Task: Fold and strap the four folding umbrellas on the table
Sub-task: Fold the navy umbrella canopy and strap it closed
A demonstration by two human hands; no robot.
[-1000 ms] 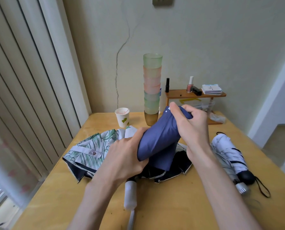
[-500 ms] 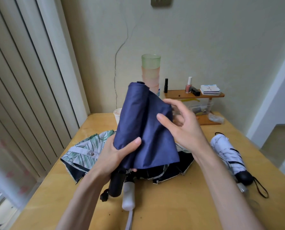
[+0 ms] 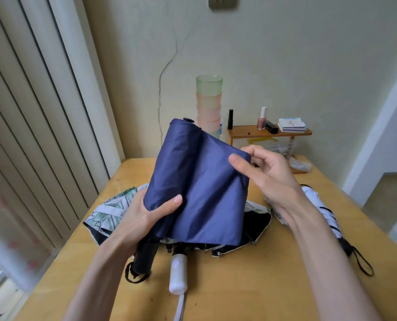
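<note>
navy umbrella (image 3: 199,181) stands upright, handle end nearest; left hand (image 3: 142,218) grips its base, right hand (image 3: 271,179) pinches its upper right edge.

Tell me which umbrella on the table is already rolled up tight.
The white umbrella with black stripes, lying at the right. The leaf-print umbrella lies spread and loose, and the blue umbrella is lifted, its canopy still loose.

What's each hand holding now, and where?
Both hold the blue umbrella: left hand grips the lower canopy just above the handle; right hand pinches the fabric's upper right edge.
</note>
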